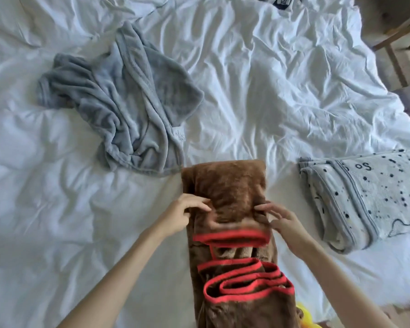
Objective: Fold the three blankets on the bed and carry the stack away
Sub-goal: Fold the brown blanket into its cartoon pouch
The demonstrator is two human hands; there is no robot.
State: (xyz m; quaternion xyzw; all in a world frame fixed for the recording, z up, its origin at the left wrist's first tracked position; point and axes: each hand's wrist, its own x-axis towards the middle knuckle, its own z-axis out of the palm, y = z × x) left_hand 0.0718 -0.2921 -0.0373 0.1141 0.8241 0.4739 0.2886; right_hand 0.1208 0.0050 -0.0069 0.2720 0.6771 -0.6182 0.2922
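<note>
A brown blanket (225, 185) with red trim lies as a long narrow strip on the white bed (270, 91), running from mid-bed to the near edge. My left hand (182, 216) pinches its left side, thumb on top. My right hand (282, 218) pinches its right side, the other fingers spread. A red-edged fold sits just below both hands. A plain grey blanket (118, 98) lies crumpled at the upper left. A pale dotted blanket (365, 197) lies folded at the right.
A dark patterned item (282, 1) shows at the bed's far edge. A wooden chair frame (398, 41) stands beyond the bed's right corner. Something yellow (303, 313) peeks out beside the brown blanket at the near edge.
</note>
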